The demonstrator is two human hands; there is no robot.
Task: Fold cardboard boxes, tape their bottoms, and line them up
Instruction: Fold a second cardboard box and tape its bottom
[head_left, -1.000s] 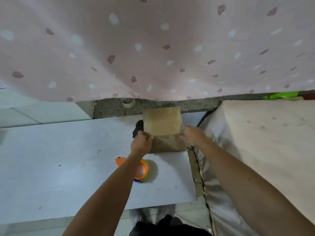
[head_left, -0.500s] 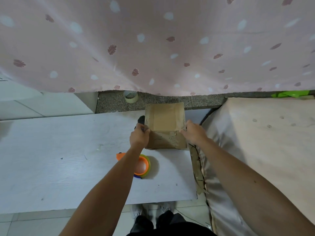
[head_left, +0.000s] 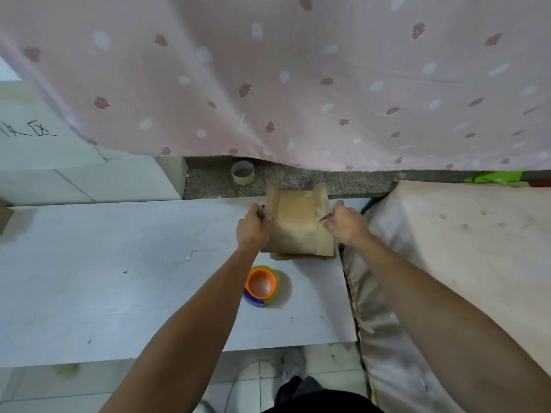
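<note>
White table (head_left: 119, 278), pink curtain (head_left: 268, 70) behind. Cardboard box (head_left: 298, 231) at far right corner, flaps up, bare cardboard inside. Left hand (head_left: 252, 231), right hand (head_left: 347, 225) each pinching side flap.

A pink curtain (head_left: 298, 84) with leaf and white spot print hangs across the upper field. Below its hem runs a speckled stone ledge (head_left: 357, 183). A white counter (head_left: 89, 278) extends in front of the ledge. White blocks (head_left: 89, 180) with handwritten marks (head_left: 26, 129) stand at left. A pale cloth (head_left: 462, 248) covers the surface at right. The floor (head_left: 253, 391) is tiled.
</note>
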